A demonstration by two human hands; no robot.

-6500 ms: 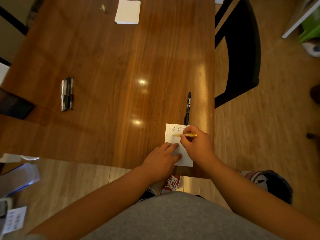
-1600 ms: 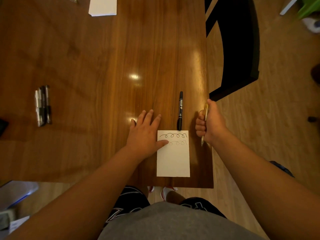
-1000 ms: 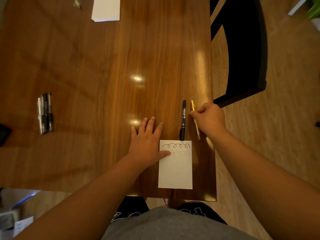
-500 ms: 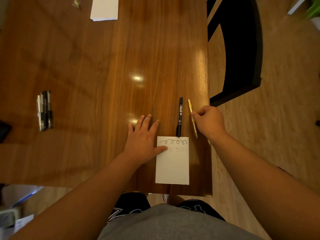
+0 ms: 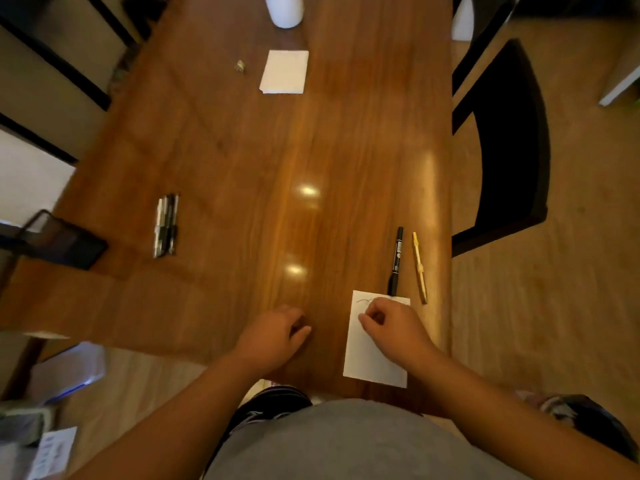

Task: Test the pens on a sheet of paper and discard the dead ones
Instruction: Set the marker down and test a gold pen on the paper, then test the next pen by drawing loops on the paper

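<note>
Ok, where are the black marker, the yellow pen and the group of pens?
black marker (image 5: pixel 397 259): head view, mid barrel.
yellow pen (image 5: pixel 419 268): head view, mid barrel.
group of pens (image 5: pixel 165 226): head view, centre of bundle.
</note>
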